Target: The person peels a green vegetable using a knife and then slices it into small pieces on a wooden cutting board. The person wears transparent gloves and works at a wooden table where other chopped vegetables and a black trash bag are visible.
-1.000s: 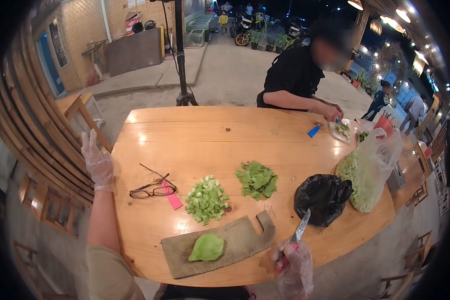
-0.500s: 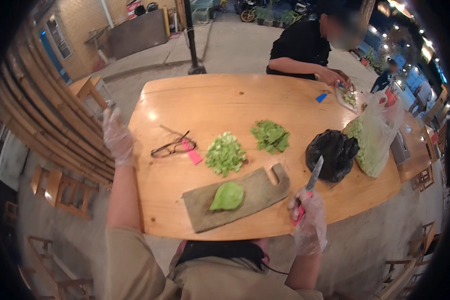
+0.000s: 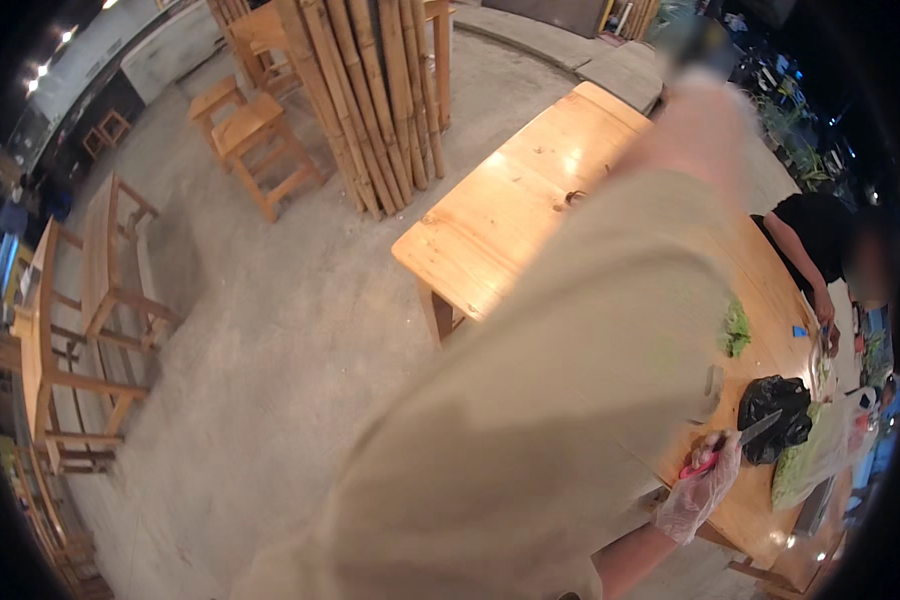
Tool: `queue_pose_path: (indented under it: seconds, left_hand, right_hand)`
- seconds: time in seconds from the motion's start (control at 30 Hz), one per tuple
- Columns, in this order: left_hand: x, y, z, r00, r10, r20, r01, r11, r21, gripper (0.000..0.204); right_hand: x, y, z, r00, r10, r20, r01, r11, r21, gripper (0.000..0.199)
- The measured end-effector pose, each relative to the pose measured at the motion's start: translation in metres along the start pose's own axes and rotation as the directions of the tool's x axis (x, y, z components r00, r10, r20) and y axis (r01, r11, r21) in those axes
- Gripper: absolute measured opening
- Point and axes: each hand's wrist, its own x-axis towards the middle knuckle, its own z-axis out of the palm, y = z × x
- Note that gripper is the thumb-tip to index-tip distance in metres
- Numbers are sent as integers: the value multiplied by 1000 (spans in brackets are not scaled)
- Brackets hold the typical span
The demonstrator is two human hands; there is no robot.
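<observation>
The view had swung left since before, the left hand raised, grip unclear, the right hand gripping the knife clear above the surface.

Black bag: crumpled plastic, right of frame, on the wooden table near its edge.
Clear bag: see-through plastic, filled with green leaves, lower right, just beside the black one.
Labels, signs, screens: none legible.

Bamboo poles stand behind the table; stools sit left of them, a bag on the table's right end.
</observation>
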Motion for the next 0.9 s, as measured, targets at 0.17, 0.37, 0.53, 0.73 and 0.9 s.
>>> queue_pose_path:
  seconds: [0.17,0.37,0.53,0.73,0.9]
  left_hand:
    - [22,37,-25,973,224,-51,-224,974,20,28]
    - [42,32,-12,913,403,-68,-403,915,22,24]
    - [15,14,-18,855,462,-237,-434,886,160,23]
    - [-147,-33,30,769,2,-640,-155,971,-183,60]
    - [-239,-49,81,808,-349,-474,197,919,-341,71]
  right_hand:
    - [-12,-14,4,995,-26,-95,27,1000,12,22]
    - [-13,-9,26,996,10,-86,-12,1000,-27,26]
    - [-6,-11,30,995,66,-74,-65,998,12,18]
    - [-17,-18,24,977,46,-207,-43,999,23,11]
    - [-19,-28,48,965,71,-254,-70,997,13,11]
